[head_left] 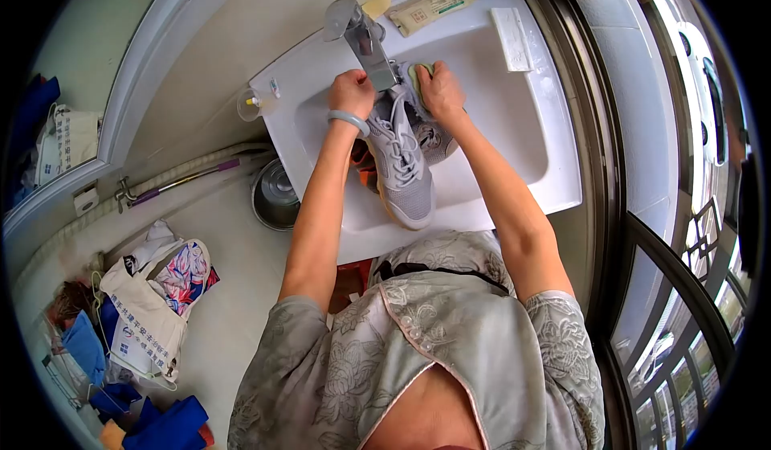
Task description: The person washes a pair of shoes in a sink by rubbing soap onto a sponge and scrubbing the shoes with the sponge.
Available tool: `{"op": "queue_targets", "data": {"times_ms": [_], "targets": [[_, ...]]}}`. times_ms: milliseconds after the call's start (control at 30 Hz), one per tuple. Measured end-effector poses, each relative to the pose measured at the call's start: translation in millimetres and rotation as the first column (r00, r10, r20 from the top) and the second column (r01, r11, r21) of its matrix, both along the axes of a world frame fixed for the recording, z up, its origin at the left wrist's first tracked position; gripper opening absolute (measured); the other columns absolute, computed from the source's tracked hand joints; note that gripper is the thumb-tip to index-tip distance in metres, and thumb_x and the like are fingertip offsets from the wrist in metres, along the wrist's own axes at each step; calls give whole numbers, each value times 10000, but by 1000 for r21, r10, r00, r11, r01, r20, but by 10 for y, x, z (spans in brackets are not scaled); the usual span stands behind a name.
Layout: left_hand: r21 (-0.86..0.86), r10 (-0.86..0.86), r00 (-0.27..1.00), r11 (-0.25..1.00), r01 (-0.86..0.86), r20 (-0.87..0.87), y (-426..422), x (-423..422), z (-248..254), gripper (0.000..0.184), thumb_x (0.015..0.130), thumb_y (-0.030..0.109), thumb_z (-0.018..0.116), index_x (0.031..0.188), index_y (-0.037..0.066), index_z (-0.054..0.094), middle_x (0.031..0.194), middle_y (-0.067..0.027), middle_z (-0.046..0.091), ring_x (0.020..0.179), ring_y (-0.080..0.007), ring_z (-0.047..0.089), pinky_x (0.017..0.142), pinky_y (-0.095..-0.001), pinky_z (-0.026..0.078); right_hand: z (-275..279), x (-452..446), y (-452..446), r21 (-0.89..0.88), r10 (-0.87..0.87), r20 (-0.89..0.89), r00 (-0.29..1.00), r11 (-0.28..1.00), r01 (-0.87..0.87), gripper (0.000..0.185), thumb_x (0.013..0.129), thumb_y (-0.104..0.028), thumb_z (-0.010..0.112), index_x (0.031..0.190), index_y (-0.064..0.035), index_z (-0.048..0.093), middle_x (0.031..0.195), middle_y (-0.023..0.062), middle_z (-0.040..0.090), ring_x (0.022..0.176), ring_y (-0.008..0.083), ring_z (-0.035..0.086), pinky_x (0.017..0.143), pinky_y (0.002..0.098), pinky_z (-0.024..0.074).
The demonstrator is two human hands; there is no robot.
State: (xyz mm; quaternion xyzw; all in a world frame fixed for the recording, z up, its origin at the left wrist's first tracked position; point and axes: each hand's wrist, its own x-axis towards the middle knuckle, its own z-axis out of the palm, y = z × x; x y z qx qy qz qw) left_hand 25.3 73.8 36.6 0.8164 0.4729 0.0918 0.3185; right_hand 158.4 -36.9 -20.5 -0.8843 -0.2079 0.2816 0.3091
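Observation:
A grey lace-up sneaker lies in the white sink, its toe pointing toward me. My left hand, with a pale bracelet at the wrist, is closed at the sneaker's heel end, close beside the faucet; the exact contact of its fingers is hidden. In my right hand is a scrubbing brush with a greenish back, held near the heel. Another sneaker sits partly under my right forearm. Something orange and dark shows left of the front sneaker.
On the sink's back ledge lie a squeeze tube and a white bar-shaped block. A clear cup hangs at the left corner. Below stands a metal basin. Bags and cloths fill the lower left; a window frame runs along the right.

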Motion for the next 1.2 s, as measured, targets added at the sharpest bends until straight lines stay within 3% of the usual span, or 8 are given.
{"op": "queue_targets", "data": {"times_ms": [133, 300, 500, 567, 633, 867, 1000, 1200], "targets": [[-154, 206, 978, 968, -197, 41, 154, -142, 99, 344, 886, 300, 669, 855, -41, 701, 720, -169, 701, 697, -294, 693, 683, -400, 529, 101, 245, -156, 126, -11, 15, 1000, 992, 9, 435, 921, -453, 600, 980, -23, 615, 891, 266, 674, 885, 461, 644, 759, 512, 497], [-314, 309, 951, 901, -300, -20, -142, -241, -286, 348, 919, 331, 680, 933, -16, 667, 753, -134, 693, 728, -298, 688, 691, -396, 522, 622, 424, -254, 119, 110, 221, 969, 983, -139, 371, 930, -415, 604, 991, -49, 591, 863, 241, 685, 868, 452, 650, 745, 515, 506], [-270, -80, 996, 959, 88, 42, -64, -497, -245, 304, 854, 304, 743, 998, 45, 673, 931, -145, 697, 867, -328, 664, 794, -390, 511, 972, 67, -305, 102, 248, 134, 960, 960, -262, 326, 936, -382, 606, 980, -59, 588, 850, 222, 692, 835, 447, 655, 740, 516, 505], [-93, -179, 984, 980, 179, 2, -28, -501, -284, 261, 850, 262, 737, 999, 56, 679, 939, -153, 704, 872, -354, 657, 789, -397, 510, 1042, -67, -291, 93, 292, 98, 951, 949, -301, 328, 938, -377, 603, 980, -52, 588, 832, 231, 688, 824, 447, 657, 737, 515, 506], [-141, -145, 967, 974, 177, 207, -21, -495, -419, 210, 868, 230, 714, 996, 66, 688, 932, -163, 706, 865, -366, 655, 778, -404, 510, 988, -218, -272, 83, 299, 108, 948, 948, -309, 324, 939, -365, 600, 982, -45, 578, 809, 238, 683, 810, 448, 660, 729, 520, 508], [-289, 223, 953, 944, -159, 203, -265, -394, -647, 188, 897, 170, 679, 1037, 44, 680, 957, -157, 712, 867, -292, 674, 798, -367, 512, 268, -606, -139, 27, 313, 165, 935, 947, -321, 283, 964, -319, 562, 1043, -51, 516, 837, 224, 689, 830, 452, 662, 720, 554, 507], [-299, 279, 919, 935, -193, 278, -356, -467, -610, 247, 915, 205, 670, 1101, 43, 661, 1033, -153, 709, 934, -296, 668, 842, -354, 508, 59, -358, 147, -46, 165, 175, 971, 986, -160, 237, 934, -254, 581, 1023, -37, 549, 861, 243, 687, 846, 472, 654, 745, 553, 503], [-282, 245, 948, 942, -183, 204, -259, -494, -616, 244, 948, 231, 627, 1075, 30, 681, 1022, -169, 717, 950, -303, 679, 839, -367, 513, 496, -461, -55, -48, 234, 193, 953, 972, -229, 285, 952, -322, 569, 1019, -46, 547, 862, 250, 687, 824, 481, 648, 736, 563, 497]]}}
